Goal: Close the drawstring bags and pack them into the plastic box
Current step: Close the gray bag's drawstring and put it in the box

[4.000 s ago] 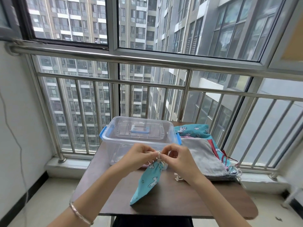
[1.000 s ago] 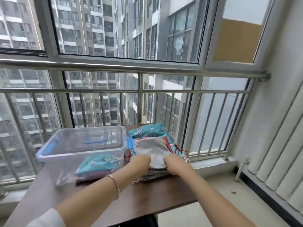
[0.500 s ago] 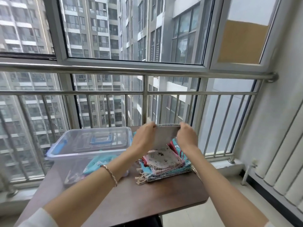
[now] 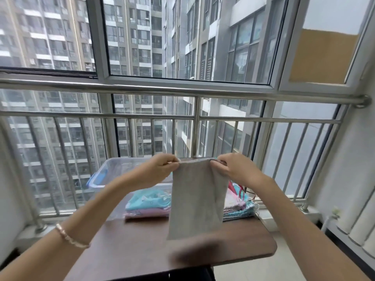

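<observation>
Grey fabric drawstring bag (image 4: 196,199) hangs above the brown table (image 4: 142,250), its top corners pinched by the left hand (image 4: 156,171) and right hand (image 4: 237,171), the mouth apparently not yet cinched. Folded turquoise and pink bags (image 4: 148,201) lie packed in the clear plastic box (image 4: 117,169); a pile of patterned bags (image 4: 237,205) beside it remains.
</observation>
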A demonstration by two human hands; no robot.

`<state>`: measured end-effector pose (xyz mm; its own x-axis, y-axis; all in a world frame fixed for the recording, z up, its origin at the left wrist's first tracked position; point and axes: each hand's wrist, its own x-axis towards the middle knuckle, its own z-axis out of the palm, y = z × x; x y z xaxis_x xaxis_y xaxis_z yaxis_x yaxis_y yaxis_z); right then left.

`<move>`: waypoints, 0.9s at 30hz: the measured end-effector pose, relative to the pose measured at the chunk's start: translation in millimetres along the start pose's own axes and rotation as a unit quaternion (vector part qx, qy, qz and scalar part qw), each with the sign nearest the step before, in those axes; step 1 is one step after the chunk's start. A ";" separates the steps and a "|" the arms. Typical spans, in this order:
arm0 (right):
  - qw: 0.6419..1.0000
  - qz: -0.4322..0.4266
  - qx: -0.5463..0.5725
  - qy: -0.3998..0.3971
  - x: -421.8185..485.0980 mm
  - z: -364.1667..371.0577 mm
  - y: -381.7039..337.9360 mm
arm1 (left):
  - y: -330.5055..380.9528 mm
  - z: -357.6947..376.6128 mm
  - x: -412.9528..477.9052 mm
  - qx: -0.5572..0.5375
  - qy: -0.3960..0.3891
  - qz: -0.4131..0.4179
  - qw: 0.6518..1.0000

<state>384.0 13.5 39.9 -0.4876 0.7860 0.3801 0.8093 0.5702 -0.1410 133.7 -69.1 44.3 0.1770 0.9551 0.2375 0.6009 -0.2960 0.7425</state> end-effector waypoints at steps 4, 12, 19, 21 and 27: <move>0.989 -0.044 0.124 -0.074 -0.1 6.2 -22.7 | -24.0 -36.5 -30.9 0.041 0.011 -0.025 0.999; 0.927 0.024 0.352 -0.130 11.8 29.2 -13.9 | -101.0 -103.3 -56.9 0.139 0.110 -0.121 0.977; 0.789 0.112 0.587 -0.141 17.8 60.8 -6.6 | -103.8 -96.7 -63.5 -0.141 0.161 -0.159 0.964; 0.675 0.096 0.716 -0.155 25.9 60.2 -18.4 | -86.0 -93.5 -61.8 -0.292 0.150 -0.130 0.936; 0.485 0.062 0.852 -0.185 45.4 50.1 -69.6 | -31.5 -74.1 -47.0 -0.479 0.068 -0.072 0.872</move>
<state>289.1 21.5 21.1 -0.7506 0.6486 0.1259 -0.4530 -0.3665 -0.8127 48.7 -105.4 56.1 0.0205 0.9922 0.1228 -0.3302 -0.1092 0.9376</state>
